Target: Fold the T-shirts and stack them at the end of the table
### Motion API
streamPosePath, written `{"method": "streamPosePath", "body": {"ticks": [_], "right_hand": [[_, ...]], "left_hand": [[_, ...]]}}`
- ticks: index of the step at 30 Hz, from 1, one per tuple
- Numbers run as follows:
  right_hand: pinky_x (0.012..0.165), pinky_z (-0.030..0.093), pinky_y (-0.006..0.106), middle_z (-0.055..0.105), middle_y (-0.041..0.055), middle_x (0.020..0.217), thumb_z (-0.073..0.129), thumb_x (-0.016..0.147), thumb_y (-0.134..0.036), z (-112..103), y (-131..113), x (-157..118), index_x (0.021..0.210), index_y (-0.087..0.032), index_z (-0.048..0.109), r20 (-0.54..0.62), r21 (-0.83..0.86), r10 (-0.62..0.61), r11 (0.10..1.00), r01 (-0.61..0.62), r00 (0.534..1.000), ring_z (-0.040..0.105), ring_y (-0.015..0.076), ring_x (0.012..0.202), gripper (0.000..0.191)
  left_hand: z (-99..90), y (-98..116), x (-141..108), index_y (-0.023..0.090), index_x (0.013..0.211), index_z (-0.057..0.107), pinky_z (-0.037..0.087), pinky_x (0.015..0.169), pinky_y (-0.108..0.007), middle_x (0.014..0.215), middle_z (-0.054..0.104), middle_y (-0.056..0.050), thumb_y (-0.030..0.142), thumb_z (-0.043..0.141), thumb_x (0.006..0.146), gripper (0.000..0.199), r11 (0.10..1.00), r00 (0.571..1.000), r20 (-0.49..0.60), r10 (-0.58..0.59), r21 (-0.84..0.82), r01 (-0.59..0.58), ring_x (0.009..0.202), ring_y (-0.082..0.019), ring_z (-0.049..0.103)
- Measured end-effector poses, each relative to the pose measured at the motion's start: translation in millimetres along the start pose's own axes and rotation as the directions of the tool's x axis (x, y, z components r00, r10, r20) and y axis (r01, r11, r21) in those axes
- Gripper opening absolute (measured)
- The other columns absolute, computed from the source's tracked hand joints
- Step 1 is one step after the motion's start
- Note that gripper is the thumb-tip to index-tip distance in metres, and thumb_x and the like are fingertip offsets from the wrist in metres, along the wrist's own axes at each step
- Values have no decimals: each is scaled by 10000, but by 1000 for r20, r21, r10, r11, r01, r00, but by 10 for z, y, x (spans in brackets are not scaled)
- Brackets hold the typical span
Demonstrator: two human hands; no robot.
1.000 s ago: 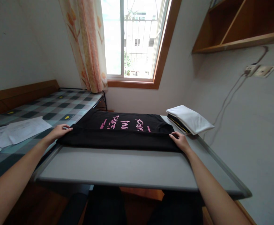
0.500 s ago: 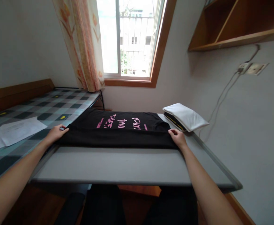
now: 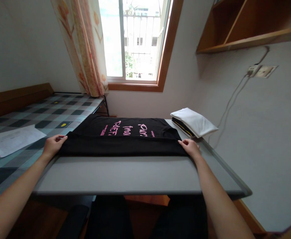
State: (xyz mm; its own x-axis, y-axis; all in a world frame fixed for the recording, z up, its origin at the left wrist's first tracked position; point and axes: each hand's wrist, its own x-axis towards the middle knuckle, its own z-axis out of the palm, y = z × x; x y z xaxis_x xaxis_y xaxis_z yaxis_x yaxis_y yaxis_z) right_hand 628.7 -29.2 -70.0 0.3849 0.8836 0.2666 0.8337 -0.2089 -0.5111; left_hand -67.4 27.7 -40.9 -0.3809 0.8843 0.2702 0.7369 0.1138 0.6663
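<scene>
A black T-shirt (image 3: 125,146) with pink lettering lies sideways across the grey-white table (image 3: 120,174). Its near side is folded over in a long strip that covers part of the print. At the left end of this strip, my left hand (image 3: 52,146) pinches the cloth between thumb and fingers. My right hand (image 3: 189,147) grips the other end of the fold, by the shoulder side. Between both hands the folded edge runs nearly straight. Just behind my right hand sits a stack of folded clothes (image 3: 193,122), white on top with black beneath.
To the left stands a bed with a checked cover (image 3: 18,114), papers (image 3: 16,139) lying on it. A window (image 3: 135,43) and a flowered curtain (image 3: 90,49) are behind the table. Wooden shelves (image 3: 250,36) and a socket with cables (image 3: 253,71) are on the right wall.
My left hand has shifted slightly left along with the shirt's end. The view has turned a little; both hands keep their hold on the folded edge.
</scene>
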Motion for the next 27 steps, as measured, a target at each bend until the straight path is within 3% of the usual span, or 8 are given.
{"method": "streamPosePath", "body": {"ticks": [3, 6, 9, 12, 14, 17, 22, 27], "right_hand": [[763, 433, 381, 700, 77, 837, 522, 775, -606, 8, 27, 3, 811, -233, 707, -60, 106, -81, 991, 87, 995, 619, 243, 800, 418], [818, 440, 394, 687, 97, 954, 527, 797, -590, 17, 39, 5, 941, -247, 742, -42, 87, -154, 984, 157, 987, 613, 259, 909, 429], [878, 428, 438, 680, 97, 977, 560, 779, -606, 26, 27, 26, 926, -260, 751, 1, 59, -163, 985, 162, 987, 601, 282, 974, 421], [863, 455, 421, 678, 102, 946, 584, 726, -672, 21, -17, 69, 856, -209, 727, -45, 223, -201, 953, 206, 979, 611, 266, 935, 502], [832, 474, 399, 682, 108, 929, 595, 694, -700, 17, -54, 99, 845, -178, 701, -87, 351, -201, 910, 219, 976, 618, 257, 905, 554], [805, 482, 393, 699, 103, 884, 605, 686, -681, 41, -76, 135, 837, -167, 687, -60, 429, -158, 888, 168, 986, 628, 260, 869, 542], [883, 446, 439, 703, 117, 979, 646, 655, -592, 150, -25, 171, 694, -206, 682, -62, 163, -70, 983, 80, 996, 602, 312, 997, 390], [878, 439, 423, 691, 111, 1049, 635, 705, -530, 178, -15, 149, 778, -216, 726, -34, -41, -31, 999, 29, 999, 591, 307, 1021, 335]], "left_hand": [[3, -5, 2, 131, 877, 652, 432, 672, -276, 714, 641, -44, 488, 573, 664, 424, 1000, 1000, 0, -9, -5, 9, 709, -194, 578], [-20, 14, -24, 158, 857, 653, 448, 697, -306, 729, 667, -52, 521, 569, 643, 429, 999, 1000, 2, -30, -12, 30, 748, -218, 605], [-76, 86, -92, 269, 859, 654, 469, 742, -356, 749, 702, -19, 599, 578, 608, 421, 1000, 998, 66, -19, -16, 20, 863, -261, 629], [-130, 189, -167, 368, 799, 634, 476, 772, -405, 696, 693, 16, 633, 593, 583, 345, 998, 995, 97, -20, -63, 26, 922, -287, 621], [-145, 238, -193, 380, 749, 620, 477, 766, -416, 647, 670, 18, 619, 597, 590, 288, 994, 996, 77, -38, -99, 45, 895, -289, 617], [-127, 243, -176, 346, 725, 620, 474, 729, -382, 634, 656, 19, 591, 594, 614, 270, 994, 998, 52, -32, -100, 37, 826, -264, 613], [-49, 165, -87, 178, 763, 655, 422, 606, -271, 584, 597, 1, 475, 575, 633, 334, 1000, 997, -68, -29, -1, 29, 645, -186, 558], [-34, 133, -67, 152, 794, 671, 375, 574, -225, 583, 551, 17, 426, 583, 663, 316, 996, 995, -92, 23, 88, -15, 623, -159, 537]]}}
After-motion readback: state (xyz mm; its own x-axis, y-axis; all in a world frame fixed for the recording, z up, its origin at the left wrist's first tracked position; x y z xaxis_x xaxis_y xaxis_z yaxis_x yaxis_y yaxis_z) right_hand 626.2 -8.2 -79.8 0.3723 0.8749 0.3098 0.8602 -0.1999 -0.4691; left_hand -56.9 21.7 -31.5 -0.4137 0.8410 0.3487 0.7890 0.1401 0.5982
